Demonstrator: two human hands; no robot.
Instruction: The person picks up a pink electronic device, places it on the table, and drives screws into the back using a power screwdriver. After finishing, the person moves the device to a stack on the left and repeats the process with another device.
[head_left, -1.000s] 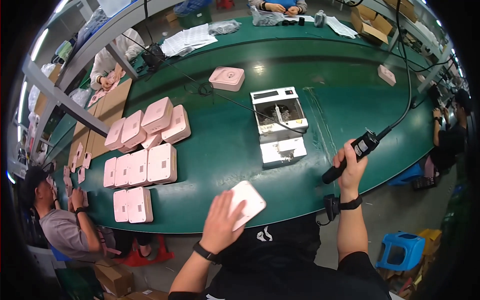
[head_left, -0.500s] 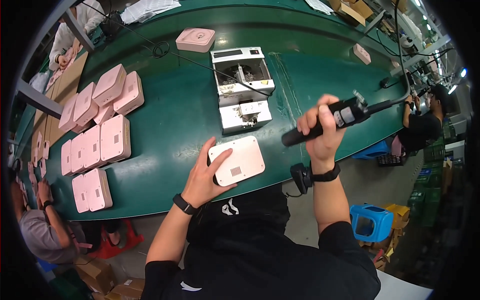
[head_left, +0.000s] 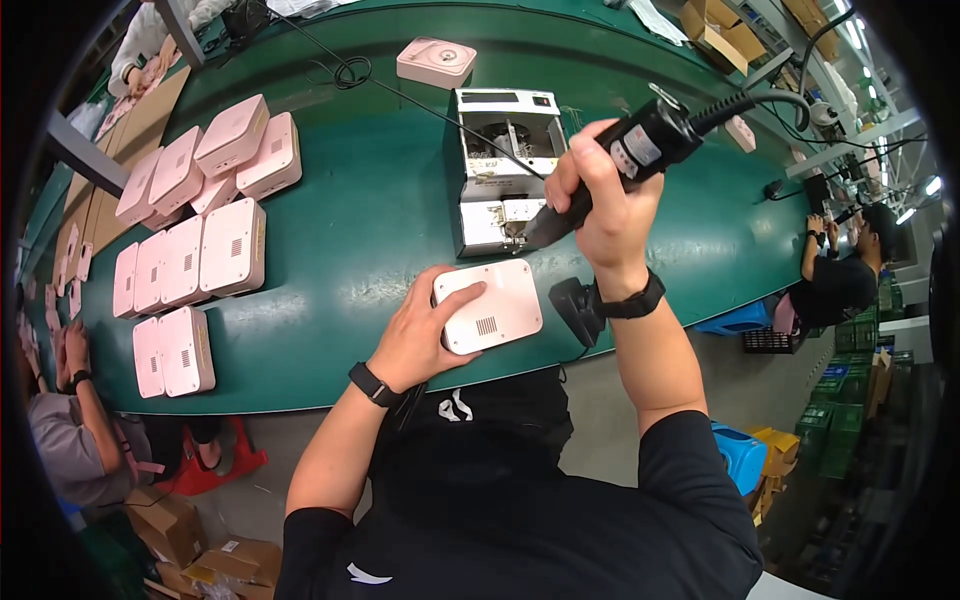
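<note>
My left hand (head_left: 412, 335) grips the near left side of a pale pink, rounded box (head_left: 510, 300) lying on the bench, its thumb and fingers around the edge. The box's upper face shows a slotted vent and corner holes. In my right hand (head_left: 612, 215) is a black corded electric screwdriver (head_left: 655, 140), fingers wrapped round its body. Its lower end slants down to the front of a white screw feeder (head_left: 500, 103), beyond the box. My right hand hides part of the bench there, and I cannot tell whether the tip touches the feeder.
Several pink boxes (head_left: 232, 245) stand stacked and in rows at the left. Another pink box (head_left: 437, 62) lies behind the feeder on the green bench (head_left: 370, 230). A black cable (head_left: 420, 103) crosses over the feeder. Other people sit at both sides.
My right hand has carried the screwdriver left and up, from beside the box to the front of the feeder. My left hand still holds the box. The whole view has shifted a little.
</note>
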